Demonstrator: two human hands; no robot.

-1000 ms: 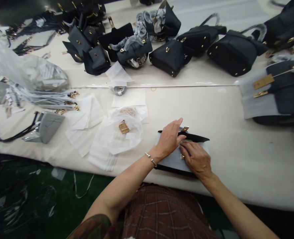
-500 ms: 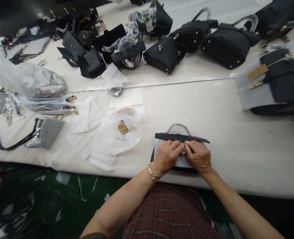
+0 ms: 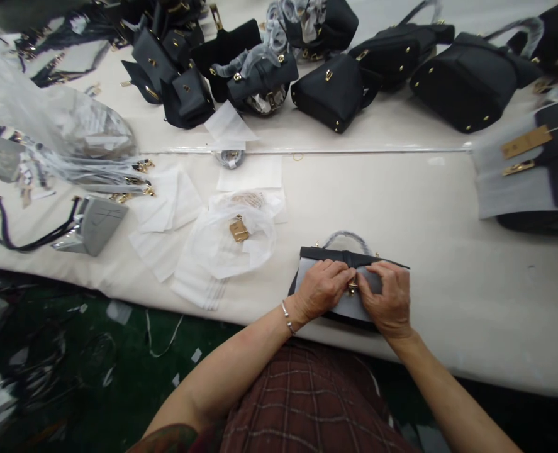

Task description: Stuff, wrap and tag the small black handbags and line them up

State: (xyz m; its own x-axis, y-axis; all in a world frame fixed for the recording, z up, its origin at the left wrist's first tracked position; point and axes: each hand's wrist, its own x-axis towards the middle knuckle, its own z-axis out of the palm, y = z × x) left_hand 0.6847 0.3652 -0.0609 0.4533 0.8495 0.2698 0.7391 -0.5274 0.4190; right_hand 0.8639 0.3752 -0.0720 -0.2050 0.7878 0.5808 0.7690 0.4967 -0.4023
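Note:
A small black handbag [image 3: 328, 255] lies flat at the table's near edge, its front covered by grey wrapping and its wrapped handle pointing away from me. Both my hands rest on its front. My left hand [image 3: 322, 289] and my right hand [image 3: 386, 297] have their fingers curled and pinched together at the gold clasp [image 3: 353, 287] in the middle of the flap. A bracelet sits on my left wrist.
Several black handbags [image 3: 335, 94] crowd the far side of the white table [image 3: 448, 207]. A clear plastic bag with a gold fitting [image 3: 238, 230] and white paper sheets lie to the left. A wrapped bag [image 3: 533, 170] sits at the right. A grey pouch with cords [image 3: 94, 223] lies far left.
My left hand came off the bag's top edge and joined the right at the clasp. Both hands now pinch the clasp, and the bag's wrapped handle is uncovered.

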